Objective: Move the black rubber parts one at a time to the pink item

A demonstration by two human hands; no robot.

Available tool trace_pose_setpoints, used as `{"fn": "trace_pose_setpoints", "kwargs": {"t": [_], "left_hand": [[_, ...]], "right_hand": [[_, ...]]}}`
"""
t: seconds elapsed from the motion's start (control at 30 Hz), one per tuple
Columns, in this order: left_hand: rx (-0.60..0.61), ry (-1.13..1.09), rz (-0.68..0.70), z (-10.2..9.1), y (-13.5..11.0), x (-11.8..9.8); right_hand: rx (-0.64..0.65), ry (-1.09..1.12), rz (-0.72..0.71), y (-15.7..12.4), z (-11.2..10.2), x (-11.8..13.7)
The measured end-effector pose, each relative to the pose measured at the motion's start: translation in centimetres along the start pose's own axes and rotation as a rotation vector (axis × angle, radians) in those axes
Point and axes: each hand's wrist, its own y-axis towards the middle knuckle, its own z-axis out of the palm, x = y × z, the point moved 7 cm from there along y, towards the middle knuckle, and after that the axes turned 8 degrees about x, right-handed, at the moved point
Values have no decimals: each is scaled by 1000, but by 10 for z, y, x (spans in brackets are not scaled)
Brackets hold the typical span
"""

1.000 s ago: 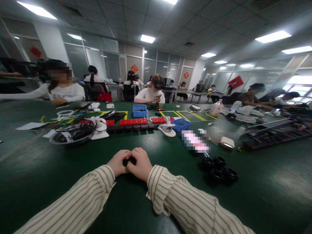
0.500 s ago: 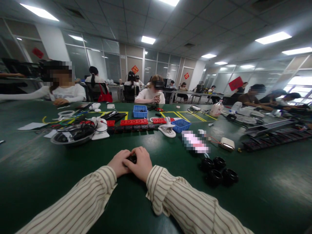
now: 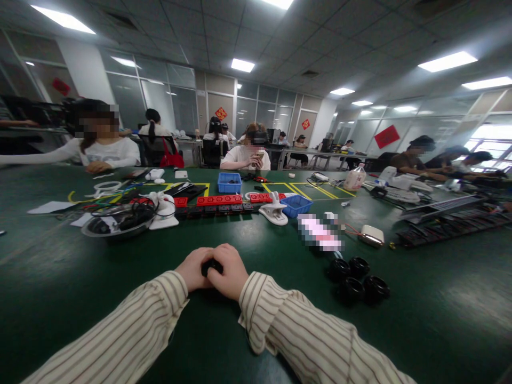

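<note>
My left hand (image 3: 192,269) and my right hand (image 3: 229,272) rest together on the green table (image 3: 60,298), fingers curled around a small black part (image 3: 210,265) held between them. Most of that part is hidden by my fingers. Both arms wear striped sleeves. To the right of my hands lie several black ring-shaped parts (image 3: 358,280) in a cluster. They are apart from both hands.
Ahead sit a metal bowl of cables (image 3: 116,221), a row of red and black blocks (image 3: 218,202), two blue bins (image 3: 229,182), a white clip (image 3: 274,210) and a small white device (image 3: 372,234). Other people sit around the table's far sides.
My hands stay joined in the same spot; the fingers shift slightly around the black part. Nothing else on the table has moved.
</note>
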Motion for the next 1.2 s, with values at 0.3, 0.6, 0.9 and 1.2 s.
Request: {"fn": "trace_pose_setpoints", "kwargs": {"t": [0.3,0.6,0.9,1.2], "left_hand": [[-36,84,-50,-4,0,-8],[28,-12,23,-3,-2,-2],[1,96,-77,-2,-1,-8],[-28,75,-40,-6,0,-11]], "right_hand": [[-103,-98,318,0,-3,-24],[54,-18,74,3,6,-7],[-113,-92,255,-3,-9,-12],[-32,-146,310,1,1,-23]]}}
